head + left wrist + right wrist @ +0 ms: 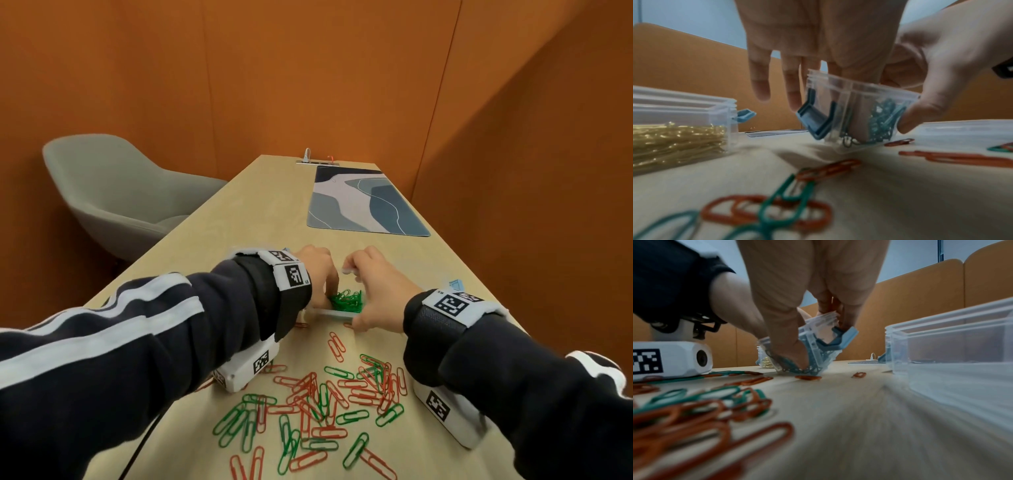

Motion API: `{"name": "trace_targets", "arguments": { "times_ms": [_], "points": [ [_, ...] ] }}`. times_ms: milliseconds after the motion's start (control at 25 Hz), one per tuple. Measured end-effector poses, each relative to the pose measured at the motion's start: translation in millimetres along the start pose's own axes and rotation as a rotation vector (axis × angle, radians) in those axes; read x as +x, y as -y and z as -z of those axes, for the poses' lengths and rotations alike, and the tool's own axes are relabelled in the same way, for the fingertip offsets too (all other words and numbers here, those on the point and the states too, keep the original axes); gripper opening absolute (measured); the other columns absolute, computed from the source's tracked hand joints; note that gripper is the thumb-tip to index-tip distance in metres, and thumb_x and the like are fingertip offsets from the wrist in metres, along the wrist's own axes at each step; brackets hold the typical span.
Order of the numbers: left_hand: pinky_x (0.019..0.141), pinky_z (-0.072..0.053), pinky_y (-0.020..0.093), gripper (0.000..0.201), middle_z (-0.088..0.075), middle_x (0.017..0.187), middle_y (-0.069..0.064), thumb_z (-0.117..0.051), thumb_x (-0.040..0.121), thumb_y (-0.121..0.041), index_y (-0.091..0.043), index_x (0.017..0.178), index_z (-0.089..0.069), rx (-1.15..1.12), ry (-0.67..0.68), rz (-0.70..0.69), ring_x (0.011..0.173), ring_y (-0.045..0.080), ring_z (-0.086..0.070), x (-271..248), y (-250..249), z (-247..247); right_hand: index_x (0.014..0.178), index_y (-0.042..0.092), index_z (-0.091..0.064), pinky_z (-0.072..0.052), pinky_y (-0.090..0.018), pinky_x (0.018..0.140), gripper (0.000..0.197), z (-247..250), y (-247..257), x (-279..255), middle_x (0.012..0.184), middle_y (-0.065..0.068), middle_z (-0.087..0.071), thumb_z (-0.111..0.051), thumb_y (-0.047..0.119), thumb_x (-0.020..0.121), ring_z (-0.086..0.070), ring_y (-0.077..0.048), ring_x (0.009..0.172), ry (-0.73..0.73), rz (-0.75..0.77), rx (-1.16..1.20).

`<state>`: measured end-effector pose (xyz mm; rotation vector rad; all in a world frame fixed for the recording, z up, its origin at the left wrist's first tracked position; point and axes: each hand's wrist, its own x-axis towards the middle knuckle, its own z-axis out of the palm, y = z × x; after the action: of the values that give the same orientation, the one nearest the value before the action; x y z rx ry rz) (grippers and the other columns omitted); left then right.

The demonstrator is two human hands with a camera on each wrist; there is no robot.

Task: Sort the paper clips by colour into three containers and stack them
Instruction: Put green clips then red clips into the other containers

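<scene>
green wire paper clips (352,416) and orange-red wire paper clips (337,346), mixed, on pale wood-grain table (260,205). clear plastic container (859,97): blue latch (813,120), green clips inside. second clear plastic box (721,113): gold clips (674,138). desk mat (366,202): blue, grey, white wavy bands. orange wall (308,68). grey chair (113,192). dark sleeves (233,294), white stripes. wrist bands (294,274): black-and-white square codes.

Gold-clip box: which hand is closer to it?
Left. The left hand touches the green-clip box on the side facing the gold-clip box; the right hand grips the green-clip box's other side, farther away.
</scene>
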<state>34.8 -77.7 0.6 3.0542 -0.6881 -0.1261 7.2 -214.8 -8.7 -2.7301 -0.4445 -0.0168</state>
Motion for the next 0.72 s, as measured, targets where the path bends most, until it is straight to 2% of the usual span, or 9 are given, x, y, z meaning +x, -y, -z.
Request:
{"name": "trace_targets", "arguments": {
  "times_ms": [160, 280, 440, 560, 640, 720],
  "points": [
    [0.087, -0.045, 0.03, 0.02, -0.059, 0.116, -0.002, -0.071, 0.078, -0.032, -0.021, 0.094, -0.074, -0.186, -0.123, 0.029, 0.105, 0.018, -0.055, -3, 8, 2, 0.123, 0.018, -0.041, -0.05, -0.03, 0.091, 0.074, 0, 1, 0, 0.121, 0.001, -0.037, -0.083, 0.015, 0.062, -0.048, -0.017, 0.108, 0.002, -0.004, -0.001],
    [0.089, -0.044, 0.03, 0.022, -0.063, 0.111, -0.004, -0.069, 0.079, -0.035, -0.021, 0.096, -0.074, -0.307, -0.146, 0.069, 0.103, 0.015, -0.055, -5, 17, 5, 0.122, 0.018, -0.041, -0.05, -0.032, 0.09, 0.073, 0, 0, 0, 0.12, 0.001, -0.037, -0.083, 0.014, 0.062, -0.048, -0.016, 0.106, 0.007, 0.006, 0.001],
    [0.091, -0.046, 0.033, 0.022, -0.064, 0.112, 0.0, -0.065, 0.083, -0.032, -0.019, 0.098, -0.073, -0.198, -0.117, 0.042, 0.103, 0.018, -0.057, -7, 15, 3, 0.12, 0.018, -0.041, -0.053, -0.026, 0.083, 0.071, 0, 0, 0, 0.117, 0.003, -0.036, -0.083, 0.013, 0.062, -0.047, -0.012, 0.101, 0.01, 0.013, 0.008],
    [0.092, -0.046, 0.035, 0.018, -0.063, 0.113, 0.001, -0.063, 0.084, -0.027, -0.018, 0.095, -0.074, -0.155, -0.133, 0.004, 0.104, 0.02, -0.056, -7, 12, 3, 0.12, 0.018, -0.041, -0.053, -0.026, 0.082, 0.072, 0, -1, 0, 0.114, 0.004, -0.035, -0.083, 0.014, 0.062, -0.046, -0.011, 0.101, 0.01, 0.017, 0.012],
    [0.093, -0.046, 0.035, 0.016, -0.06, 0.116, -0.001, -0.062, 0.083, -0.023, -0.023, 0.094, -0.074, -0.123, -0.147, -0.03, 0.107, 0.018, -0.054, -8, 10, 5, 0.122, 0.018, -0.041, -0.052, -0.027, 0.084, 0.073, -1, -1, 0, 0.112, 0.005, -0.034, -0.083, 0.014, 0.062, -0.047, -0.013, 0.102, 0.01, 0.024, 0.011],
    [0.094, -0.043, 0.034, 0.014, -0.055, 0.118, -0.003, -0.065, 0.082, -0.026, -0.027, 0.092, -0.073, -0.118, -0.166, -0.081, 0.111, 0.015, -0.049, -10, 6, 7, 0.124, 0.018, -0.04, -0.051, -0.029, 0.086, 0.075, 0, -1, 0, 0.111, 0.006, -0.032, -0.083, 0.015, 0.062, -0.048, -0.015, 0.103, 0.011, 0.027, 0.006]
  ]
}}
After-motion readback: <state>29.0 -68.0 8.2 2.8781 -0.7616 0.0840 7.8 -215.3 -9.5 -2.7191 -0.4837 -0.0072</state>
